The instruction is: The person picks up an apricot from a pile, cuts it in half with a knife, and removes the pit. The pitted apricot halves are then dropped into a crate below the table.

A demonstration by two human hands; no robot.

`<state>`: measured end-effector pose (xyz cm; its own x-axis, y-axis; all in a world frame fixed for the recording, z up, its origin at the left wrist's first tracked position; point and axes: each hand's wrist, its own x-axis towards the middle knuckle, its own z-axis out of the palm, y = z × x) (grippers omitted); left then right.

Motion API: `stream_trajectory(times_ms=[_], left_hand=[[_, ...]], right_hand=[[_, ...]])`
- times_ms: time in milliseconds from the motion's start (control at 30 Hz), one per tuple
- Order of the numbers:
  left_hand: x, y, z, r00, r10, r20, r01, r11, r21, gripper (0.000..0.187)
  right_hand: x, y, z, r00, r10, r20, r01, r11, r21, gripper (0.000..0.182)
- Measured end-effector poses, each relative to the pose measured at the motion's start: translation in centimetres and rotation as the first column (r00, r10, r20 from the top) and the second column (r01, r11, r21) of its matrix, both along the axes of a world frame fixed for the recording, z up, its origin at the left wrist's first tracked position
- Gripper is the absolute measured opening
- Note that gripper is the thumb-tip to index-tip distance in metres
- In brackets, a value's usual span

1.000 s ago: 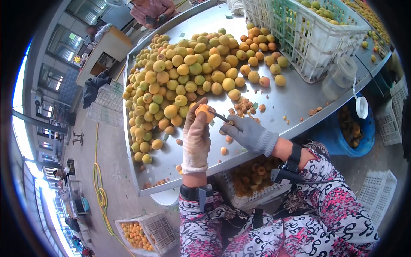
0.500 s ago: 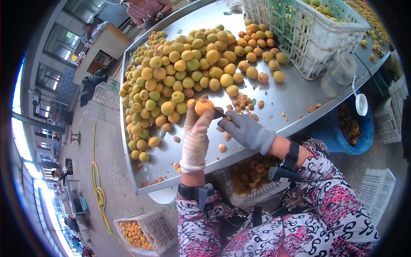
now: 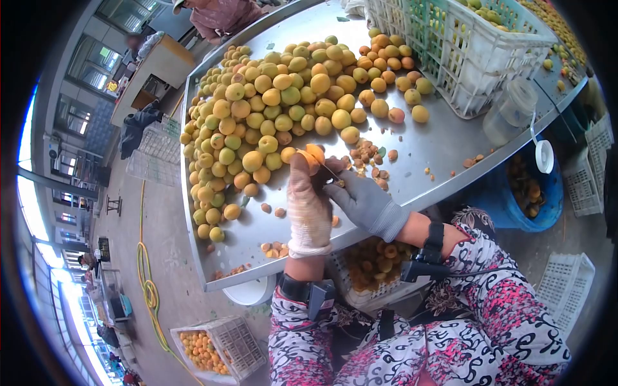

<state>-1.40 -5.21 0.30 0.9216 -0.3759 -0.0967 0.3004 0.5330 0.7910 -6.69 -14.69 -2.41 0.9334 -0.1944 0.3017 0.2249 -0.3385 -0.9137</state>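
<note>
My left hand (image 3: 308,209), in a pale, stained glove, is closed around an orange apricot (image 3: 311,157) that looks split open. My right hand (image 3: 368,201), in a grey glove, grips a thin knife (image 3: 331,172) whose blade reaches the fruit. Behind them a large pile of yellow-green apricots (image 3: 270,96) covers much of the metal table (image 3: 412,167). Small brown pits (image 3: 365,153) lie just beyond my right hand. A few more pieces (image 3: 275,249) rest near the table's front edge, left of my left wrist.
A white crate (image 3: 470,64) and a clear plastic jar (image 3: 512,109) stand at the right. Below are a blue bucket (image 3: 547,212), a crate of halved fruit (image 3: 380,257) and a crate of apricots (image 3: 238,347). A person (image 3: 222,19) is across the table.
My left hand has turned and shifted slightly right. The apricot, whole-looking before, now shows a split. The person across the table leans further in.
</note>
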Motion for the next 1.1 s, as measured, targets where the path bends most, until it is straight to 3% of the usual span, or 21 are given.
stream_trajectory(times_ms=[33,67,133,200,267,333,367,400,433,467,533,667,733,833,900,933,967,1000,1033,1067,1100], left_hand=[[0.4,-0.2,-0.4,0.997,-0.049,-0.058,0.042,0.993,-0.113,0.046],[0.7,-0.3,-0.7,0.989,-0.104,-0.108,0.077,0.971,-0.228,0.051],[0.7,-0.1,-0.5,0.988,-0.106,-0.115,0.074,0.966,-0.249,0.054],[0.7,0.6,0.0,0.970,-0.184,-0.162,0.135,0.952,-0.275,0.052],[1.1,1.2,-0.2,0.966,-0.160,-0.202,0.102,0.958,-0.270,0.050],[1.5,1.9,-0.8,0.961,-0.137,-0.241,0.071,0.962,-0.263,0.049],[1.6,2.2,-1.3,0.966,-0.100,-0.240,0.043,0.972,-0.231,0.047],[1.5,2.3,-1.5,0.969,-0.064,-0.240,0.015,0.980,-0.200,0.045],[1.0,2.3,-1.7,0.992,-0.056,-0.109,0.049,0.997,-0.064,0.045],[0.4,1.9,-1.8,0.992,-0.063,-0.113,0.055,0.996,-0.066,0.045],[-1.1,0.8,-0.8,0.989,-0.051,0.142,0.012,0.966,0.258,0.048],[-1.6,0.9,-0.8,0.976,-0.206,0.065,0.191,0.962,0.193,0.056],[-1.5,0.7,-0.7,0.967,-0.245,0.063,0.228,0.952,0.203,0.059],[-1.6,0.7,-0.6,0.971,-0.210,0.110,0.180,0.956,0.233,0.055],[-1.3,1.1,-0.7,0.969,-0.165,0.183,0.069,0.894,0.442,0.049],[-1.3,1.0,-0.5,0.969,-0.166,0.183,0.070,0.894,0.442,0.049],[-1.4,0.9,-0.3,0.979,-0.149,0.140,0.092,0.934,0.346,0.046],[-1.4,0.9,0.0,0.986,-0.135,0.094,0.108,0.963,0.245,0.044],[-0.9,1.6,-0.5,0.970,-0.241,0.036,0.238,0.969,0.063,0.039],[-0.8,1.7,-0.9,0.971,-0.238,0.036,0.236,0.970,0.063,0.039],[-0.7,1.7,-1.1,0.968,-0.245,0.049,0.243,0.969,0.045,0.043]], right_hand=[[-0.3,-0.7,0.3,0.977,0.039,-0.210,-0.048,0.998,-0.040,0.041],[-0.4,-0.9,0.8,0.977,0.039,-0.209,-0.048,0.998,-0.040,0.041],[-0.4,-1.2,1.3,0.960,0.051,-0.276,-0.085,0.990,-0.111,0.040],[-0.3,-1.4,0.6,0.968,0.064,-0.243,-0.100,0.985,-0.140,0.039],[-0.3,-1.7,0.2,0.974,0.081,-0.211,-0.118,0.978,-0.170,0.039],[-0.4,-2.3,0.6,0.980,0.122,-0.155,-0.117,0.992,0.046,0.035],[-0.2,-3.0,0.9,0.949,0.144,-0.279,-0.093,0.978,0.187,0.037],[0.1,-3.2,1.1,0.949,0.142,-0.282,-0.091,0.978,0.187,0.037],[0.2,-3.3,1.2,0.964,0.131,-0.232,-0.062,0.958,0.281,0.039],[0.4,-3.5,1.3,0.977,0.112,-0.182,-0.036,0.927,0.374,0.042],[0.9,-3.7,1.1,0.969,0.084,-0.232,-0.009,0.952,0.305,0.046],[0.5,-4.8,3.0,0.851,0.285,-0.441,-0.073,0.896,0.438,0.045],[0.5,-5.2,2.5,0.829,0.383,-0.408,-0.123,0.836,0.535,0.044],[0.3,-5.2,2.9,0.861,0.350,-0.369,-0.090,0.819,0.567,0.042],[0.0,-5.7,2.4,0.893,0.352,-0.281,-0.143,0.813,0.565,0.041],[-0.1,-5.8,2.4,0.915,0.355,-0.191,-0.198,0.808,0.556,0.040],[0.0,-5.5,2.4,0.882,0.372,-0.288,-0.028,0.652,0.758,0.036],[0.0,-5.8,2.1,0.882,0.374,-0.288,-0.029,0.652,0.757,0.036],[0.0,-6.2,1.5,0.855,0.463,-0.234,-0.039,0.508,0.860,0.036],[0.0,-6.4,1.1,0.825,0.540,-0.166,-0.039,0.348,0.937,0.035],[-0.1,-6.1,1.7,0.824,0.541,-0.166,-0.040,0.347,0.937,0.035]])
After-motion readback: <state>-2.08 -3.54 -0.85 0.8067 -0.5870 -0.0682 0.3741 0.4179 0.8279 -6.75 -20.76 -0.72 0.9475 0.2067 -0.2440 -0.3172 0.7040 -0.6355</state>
